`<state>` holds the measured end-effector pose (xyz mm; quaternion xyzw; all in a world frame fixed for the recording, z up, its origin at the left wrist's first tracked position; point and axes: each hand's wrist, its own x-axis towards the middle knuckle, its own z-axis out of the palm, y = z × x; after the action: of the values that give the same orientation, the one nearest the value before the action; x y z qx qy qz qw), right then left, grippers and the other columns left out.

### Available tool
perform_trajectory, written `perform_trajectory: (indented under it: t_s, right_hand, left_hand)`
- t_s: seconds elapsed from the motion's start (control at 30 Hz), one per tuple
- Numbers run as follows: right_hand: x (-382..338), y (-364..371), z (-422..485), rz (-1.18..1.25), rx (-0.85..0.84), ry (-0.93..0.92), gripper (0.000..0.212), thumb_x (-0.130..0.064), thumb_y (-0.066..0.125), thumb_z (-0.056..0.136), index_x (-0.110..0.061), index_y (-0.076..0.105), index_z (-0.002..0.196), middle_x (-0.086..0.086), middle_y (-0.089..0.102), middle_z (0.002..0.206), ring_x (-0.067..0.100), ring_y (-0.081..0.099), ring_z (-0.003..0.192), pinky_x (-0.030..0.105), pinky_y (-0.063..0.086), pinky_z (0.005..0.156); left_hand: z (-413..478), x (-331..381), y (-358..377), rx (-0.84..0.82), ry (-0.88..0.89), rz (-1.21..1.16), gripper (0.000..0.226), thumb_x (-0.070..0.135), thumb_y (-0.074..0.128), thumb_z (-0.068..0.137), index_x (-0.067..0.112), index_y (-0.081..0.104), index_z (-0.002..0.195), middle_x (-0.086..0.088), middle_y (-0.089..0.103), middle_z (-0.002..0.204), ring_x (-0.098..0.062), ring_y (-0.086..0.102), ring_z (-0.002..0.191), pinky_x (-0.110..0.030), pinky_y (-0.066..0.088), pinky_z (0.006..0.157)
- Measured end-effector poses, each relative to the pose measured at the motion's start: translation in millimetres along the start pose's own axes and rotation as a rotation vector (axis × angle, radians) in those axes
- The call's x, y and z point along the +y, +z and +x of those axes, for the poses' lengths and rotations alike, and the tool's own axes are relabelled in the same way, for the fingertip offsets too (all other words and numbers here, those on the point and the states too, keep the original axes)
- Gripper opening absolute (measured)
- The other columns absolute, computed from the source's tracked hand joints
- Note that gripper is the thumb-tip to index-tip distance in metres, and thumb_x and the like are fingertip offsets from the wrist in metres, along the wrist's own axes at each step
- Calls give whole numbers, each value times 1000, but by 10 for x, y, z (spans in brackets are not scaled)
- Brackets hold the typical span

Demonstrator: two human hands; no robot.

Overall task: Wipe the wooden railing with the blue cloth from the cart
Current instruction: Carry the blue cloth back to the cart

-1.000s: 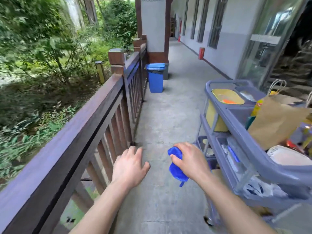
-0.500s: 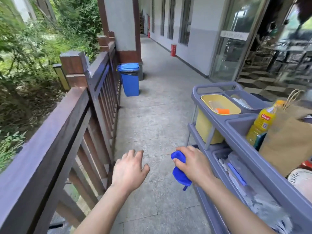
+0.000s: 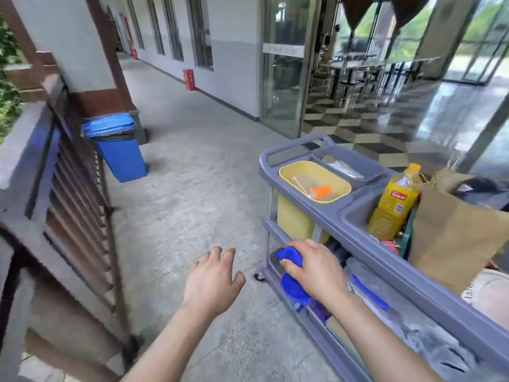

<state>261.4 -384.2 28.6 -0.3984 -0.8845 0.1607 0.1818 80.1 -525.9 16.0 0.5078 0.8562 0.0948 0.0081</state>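
Observation:
My right hand (image 3: 314,271) is closed around a bunched blue cloth (image 3: 292,285), held over the lower shelf at the near-left corner of the grey cart (image 3: 366,238). My left hand (image 3: 212,282) hovers open over the paving, fingers spread, holding nothing. The dark wooden railing (image 3: 30,172) runs along the left edge of the view, blurred, well to the left of both hands.
A blue bin (image 3: 118,150) stands by the railing ahead. The cart's top holds a yellow tub (image 3: 314,183), an orange-capped yellow bottle (image 3: 394,202) and a brown paper bag (image 3: 451,230). A glass door (image 3: 283,64) is at the right. Grey paved walkway (image 3: 187,188) lies between railing and cart.
The view has swung right, away from the railing and toward the cart. My right hand with the cloth has moved from mid-walkway to the cart's lower shelf. The left hand stays open.

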Motion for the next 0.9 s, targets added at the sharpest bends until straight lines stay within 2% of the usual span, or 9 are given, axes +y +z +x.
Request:
perform_trajectory:
  t_s: [0.13, 0.23, 0.47, 0.63, 0.77, 0.9]
  right_hand:
    - [265, 39, 555, 19, 76, 81, 34, -43, 62, 82, -29, 61, 113, 3, 62, 101, 30, 59, 100, 36, 46, 80]
    - [515, -9, 980, 53, 133, 167, 35, -43, 61, 83, -31, 59, 116, 0, 63, 106, 27, 59, 98, 32, 42, 74]
    - [919, -207, 1701, 31, 288, 305, 28, -38, 62, 83, -34, 62, 110, 1, 64, 99, 27, 60, 94, 36, 48, 73]
    - [1138, -179, 1974, -17, 339, 449, 26, -37, 62, 84, -33, 60, 110, 2, 62, 97, 28, 59, 94, 39, 49, 72]
    - [1249, -79, 2165, -85, 459, 602, 30, -37, 65, 84, -29, 61, 112, 4, 61, 99, 31, 58, 95, 37, 48, 74]
    - [1283, -34, 2388, -142, 565, 772, 36, -36, 65, 85, -21, 60, 117, 10, 62, 105, 36, 57, 96, 42, 47, 81]
  left_hand:
    - [840, 136, 93, 19, 109, -2, 54, 50, 42, 94, 26, 41, 142, 0, 53, 128, -24, 55, 115, -39, 47, 91]
    - [1468, 310, 130, 15, 186, -6, 53, 48, 42, 93, 26, 42, 141, 1, 54, 127, -25, 55, 115, -39, 46, 91]
    - [2664, 621, 257, 12, 346, -36, 47, 49, 43, 94, 25, 48, 134, 1, 54, 124, -24, 54, 116, -39, 45, 92]
    - [3346, 788, 414, 4, 504, -42, 53, 46, 45, 90, 21, 50, 137, -6, 54, 124, -29, 53, 117, -44, 44, 92]
    - [3937, 916, 556, 38, 669, -55, 56, 49, 40, 85, 18, 58, 128, -11, 58, 124, -33, 56, 115, -47, 48, 92]
    - [4454, 1043, 753, 9, 856, -61, 65, 55, 24, 87, 16, 63, 122, -17, 58, 129, -37, 53, 122, -52, 46, 96]
